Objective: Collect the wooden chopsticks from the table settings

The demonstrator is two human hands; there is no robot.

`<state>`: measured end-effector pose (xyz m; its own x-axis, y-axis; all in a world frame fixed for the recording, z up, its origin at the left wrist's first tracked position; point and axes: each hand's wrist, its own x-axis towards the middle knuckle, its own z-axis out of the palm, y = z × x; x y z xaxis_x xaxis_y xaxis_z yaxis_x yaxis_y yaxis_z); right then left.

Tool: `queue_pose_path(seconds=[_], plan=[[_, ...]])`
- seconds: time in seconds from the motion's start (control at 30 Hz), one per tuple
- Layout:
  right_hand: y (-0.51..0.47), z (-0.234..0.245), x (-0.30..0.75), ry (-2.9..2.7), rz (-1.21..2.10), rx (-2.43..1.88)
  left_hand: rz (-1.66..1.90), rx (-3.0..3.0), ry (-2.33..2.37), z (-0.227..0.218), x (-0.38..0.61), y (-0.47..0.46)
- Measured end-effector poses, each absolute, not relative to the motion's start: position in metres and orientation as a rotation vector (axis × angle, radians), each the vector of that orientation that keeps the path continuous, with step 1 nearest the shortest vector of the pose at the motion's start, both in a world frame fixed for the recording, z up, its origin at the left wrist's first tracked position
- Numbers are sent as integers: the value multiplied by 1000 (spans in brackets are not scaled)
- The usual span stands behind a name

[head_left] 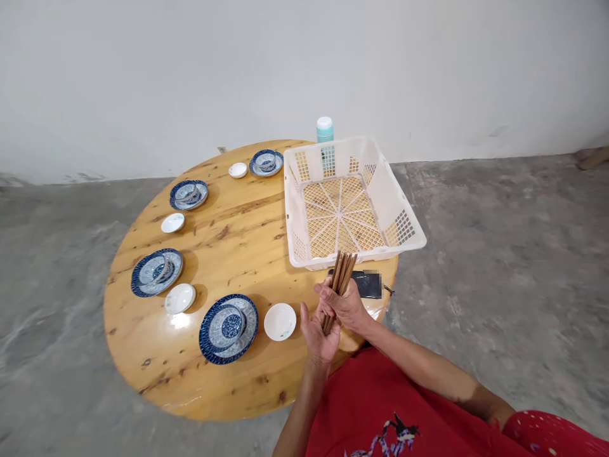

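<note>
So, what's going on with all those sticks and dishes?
A person's right hand grips brown chopsticks, their lower ends against the left hand. Four blue-patterned plates sit on the table, each holding a patterned bowl, with a small white bowl near each one. A white basket stands just beyond the hands, with a bottle behind it.

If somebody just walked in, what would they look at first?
Probably the big white plastic basket on the far right of the yellow wooden table. Next, the bunch of thin brown wooden chopsticks between the left hand and right hand, just in front of it. Then the four round blue-and-white plates curving along the left.
</note>
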<state>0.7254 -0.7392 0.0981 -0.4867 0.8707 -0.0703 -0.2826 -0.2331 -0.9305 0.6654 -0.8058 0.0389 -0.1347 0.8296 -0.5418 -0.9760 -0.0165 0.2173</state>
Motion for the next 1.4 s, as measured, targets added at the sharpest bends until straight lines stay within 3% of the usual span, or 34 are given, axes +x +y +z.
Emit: queue_pose_path(seconds=[0.37, 0.5, 0.67, 0.77, 0.9, 1.4], plan=[[-737, 94, 725, -1145, 1792, -827, 1519, -204, 669, 32, 667, -804], [-729, 100, 729, -1082, 1807, -852, 1487, 103, 900, 36, 657, -800], [-730, 101, 739, -1200, 1860, -903, 1634, 714, 1673, 80, 633, -794], [-735, 94, 740, -1283, 1845, -966, 1703, 1070, 1849, 120, 629, -790], [-740, 86, 736, -1372, 1828, -962, 1711, 1280, 1870, 148, 634, -781], [-741, 94, 735, -1594, 1592, -1067, 1735, 1446, 2021, 147, 638, -773]])
